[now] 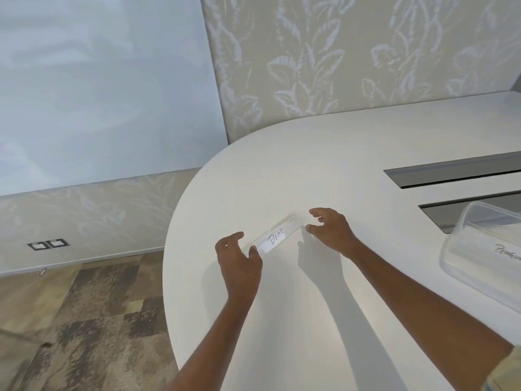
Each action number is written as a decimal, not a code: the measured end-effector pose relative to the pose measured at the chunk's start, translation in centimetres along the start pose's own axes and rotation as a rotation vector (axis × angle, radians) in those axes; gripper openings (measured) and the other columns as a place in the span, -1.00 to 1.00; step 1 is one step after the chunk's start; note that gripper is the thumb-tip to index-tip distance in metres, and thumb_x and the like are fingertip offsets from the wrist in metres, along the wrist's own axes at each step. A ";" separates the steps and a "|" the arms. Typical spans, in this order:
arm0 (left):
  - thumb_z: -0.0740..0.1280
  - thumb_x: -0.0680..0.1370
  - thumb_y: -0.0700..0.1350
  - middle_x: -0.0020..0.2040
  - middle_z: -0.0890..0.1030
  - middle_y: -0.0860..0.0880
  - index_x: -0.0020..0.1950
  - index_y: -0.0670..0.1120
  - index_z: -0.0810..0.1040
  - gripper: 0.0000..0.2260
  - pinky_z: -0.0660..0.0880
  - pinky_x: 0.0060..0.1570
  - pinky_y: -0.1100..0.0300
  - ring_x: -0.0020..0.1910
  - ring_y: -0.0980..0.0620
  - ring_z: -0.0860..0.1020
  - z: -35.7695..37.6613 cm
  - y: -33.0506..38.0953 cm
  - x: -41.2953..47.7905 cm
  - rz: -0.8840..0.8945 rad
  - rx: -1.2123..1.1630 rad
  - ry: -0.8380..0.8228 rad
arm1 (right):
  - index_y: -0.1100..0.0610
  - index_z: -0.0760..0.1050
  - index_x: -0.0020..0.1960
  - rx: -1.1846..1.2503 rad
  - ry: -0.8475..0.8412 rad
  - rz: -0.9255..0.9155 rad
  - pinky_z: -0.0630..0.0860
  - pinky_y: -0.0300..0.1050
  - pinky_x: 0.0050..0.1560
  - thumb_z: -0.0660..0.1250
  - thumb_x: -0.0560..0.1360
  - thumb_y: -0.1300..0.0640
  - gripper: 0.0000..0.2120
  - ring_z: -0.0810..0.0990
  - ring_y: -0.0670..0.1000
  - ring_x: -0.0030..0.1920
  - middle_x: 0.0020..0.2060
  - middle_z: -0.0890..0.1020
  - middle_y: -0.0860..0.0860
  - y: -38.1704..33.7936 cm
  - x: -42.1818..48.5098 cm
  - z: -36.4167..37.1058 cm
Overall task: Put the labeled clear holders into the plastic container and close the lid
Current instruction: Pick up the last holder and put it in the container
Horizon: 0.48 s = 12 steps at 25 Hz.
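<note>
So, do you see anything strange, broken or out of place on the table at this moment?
Nothing stands out. The clear holder labeled "BEAR" lies flat on the white table, undamaged, between the left hand and right hand. The plastic container sits at the right edge, lid off, with another holder inside.

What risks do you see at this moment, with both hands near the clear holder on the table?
1. The clear holder is smooth and nearly invisible against the white table; the left hand touches one end, but the right hand is open and seems not yet closed on the other, so it may slip or tilt when lifted.
2. The plastic container lies partly outside the view, so placing the holder inside may be inexact.
</note>
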<state>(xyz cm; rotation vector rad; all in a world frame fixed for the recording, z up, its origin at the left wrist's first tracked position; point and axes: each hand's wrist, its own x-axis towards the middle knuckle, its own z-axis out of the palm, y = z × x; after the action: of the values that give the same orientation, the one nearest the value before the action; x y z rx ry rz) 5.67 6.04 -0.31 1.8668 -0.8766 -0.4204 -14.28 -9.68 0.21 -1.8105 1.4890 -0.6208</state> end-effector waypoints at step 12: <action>0.38 0.62 -0.18 0.17 0.62 -0.03 0.28 -0.01 0.60 -0.76 0.60 0.17 0.09 0.02 0.14 0.61 1.4 -2.0 0.7 -0.253 -0.139 0.069 | 0.10 0.67 0.25 0.194 -0.003 0.065 0.51 -0.16 0.23 0.50 0.51 0.15 -0.69 0.66 0.03 0.24 0.14 0.72 0.03 -0.2 2.8 2.4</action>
<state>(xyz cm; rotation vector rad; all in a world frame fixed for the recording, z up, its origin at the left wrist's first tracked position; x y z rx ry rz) 6.03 5.16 -2.62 1.8572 -0.5522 -0.5546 -11.76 -11.90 -1.39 -1.6087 1.4275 -0.7045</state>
